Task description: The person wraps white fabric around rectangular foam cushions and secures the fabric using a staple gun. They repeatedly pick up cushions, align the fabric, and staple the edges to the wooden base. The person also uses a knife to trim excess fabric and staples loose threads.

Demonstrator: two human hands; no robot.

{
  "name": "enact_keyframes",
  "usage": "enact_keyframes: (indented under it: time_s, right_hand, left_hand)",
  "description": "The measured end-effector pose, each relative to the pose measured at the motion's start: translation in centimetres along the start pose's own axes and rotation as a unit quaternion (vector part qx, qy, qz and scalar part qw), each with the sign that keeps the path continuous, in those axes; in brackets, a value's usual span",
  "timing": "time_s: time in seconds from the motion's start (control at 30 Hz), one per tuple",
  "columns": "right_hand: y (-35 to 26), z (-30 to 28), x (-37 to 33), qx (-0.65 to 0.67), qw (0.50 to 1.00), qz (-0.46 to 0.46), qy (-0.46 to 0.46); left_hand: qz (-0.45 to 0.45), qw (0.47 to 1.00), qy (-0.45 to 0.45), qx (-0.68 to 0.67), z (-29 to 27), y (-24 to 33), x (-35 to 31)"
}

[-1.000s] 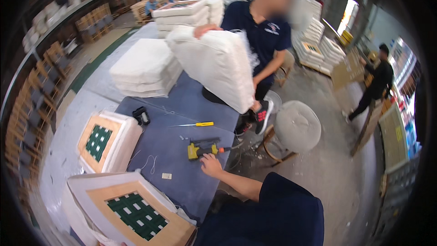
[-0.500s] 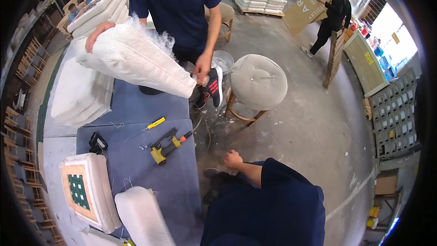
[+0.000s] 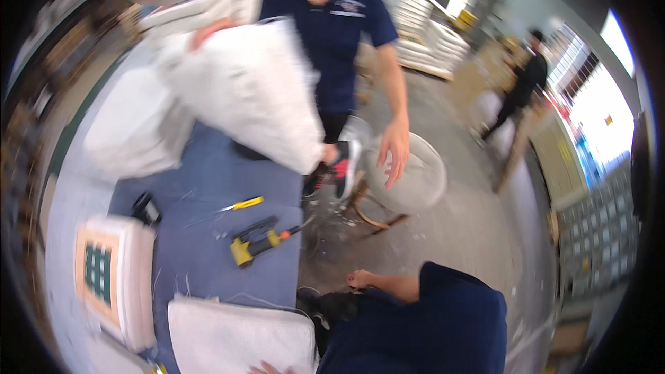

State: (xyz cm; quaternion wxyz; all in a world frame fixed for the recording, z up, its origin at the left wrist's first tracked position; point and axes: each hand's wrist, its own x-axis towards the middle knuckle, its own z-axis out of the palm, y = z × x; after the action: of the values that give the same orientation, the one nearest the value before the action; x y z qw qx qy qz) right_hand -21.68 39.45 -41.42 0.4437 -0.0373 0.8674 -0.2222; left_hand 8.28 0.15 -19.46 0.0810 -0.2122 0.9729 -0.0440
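My left hand (image 3: 269,368) shows at the lower edge, fingers spread flat on a white fabric-covered cushion (image 3: 239,332) on the table. My right hand (image 3: 360,279) is curled beyond the table's edge, beside my dark trousers. It is blurred, and whatever may be inside it is hidden. A yellow and black pneumatic staple gun (image 3: 256,244) lies on the blue table top, with a yellow-handled screwdriver (image 3: 248,203) farther off. Across the table a co-worker in a navy shirt steadies a large white upholstered piece (image 3: 249,86) with one hand; the other hand hangs free over a round stool.
The blue table top (image 3: 208,173) carries a wood-framed cushion with green webbing (image 3: 142,284) and a small black object (image 3: 147,209) at left. A stool with a pale seat (image 3: 412,173) stands on the floor. White cushions are stacked far back; another person stands by boards.
The near white cushion has turned and now lies flatter, with my left hand come into view on it. The co-worker's free hand has left the upholstered piece. The view has shifted.
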Motion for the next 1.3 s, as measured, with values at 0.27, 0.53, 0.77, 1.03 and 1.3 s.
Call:
enact_keyframes:
  time_s: [0.27, 0.53, 0.77, 1.03, 1.3]
  right_hand:
    - [-11.3, -3.2, -2.2, 0.279, 0.942, -0.18, -0.04]
    - [-24.8, -3.3, 0.6, 0.155, 0.912, -0.377, -0.049]
    - [-28.0, -5.8, 0.4, -0.079, 0.929, -0.321, 0.167]
    - [-7.1, 8.9, -2.6, 0.079, 0.853, -0.498, 0.132]
    - [12.9, 7.7, -7.8, -0.111, 0.945, -0.309, 0.001]
  left_hand:
    - [-0.1, 0.963, 0.055, -0.245, 2.0, 0.8, 13.2]
    - [-0.096, 0.908, 0.237, -0.331, 6.3, 5.3, 16.4]
    - [0.055, 0.881, 0.298, -0.363, 5.0, 9.5, 22.6]
    - [0.08, 0.981, 0.168, -0.051, 10.9, 14.4, 7.5]
    - [0.117, 0.974, 0.126, -0.148, 6.5, 15.2, 3.7]
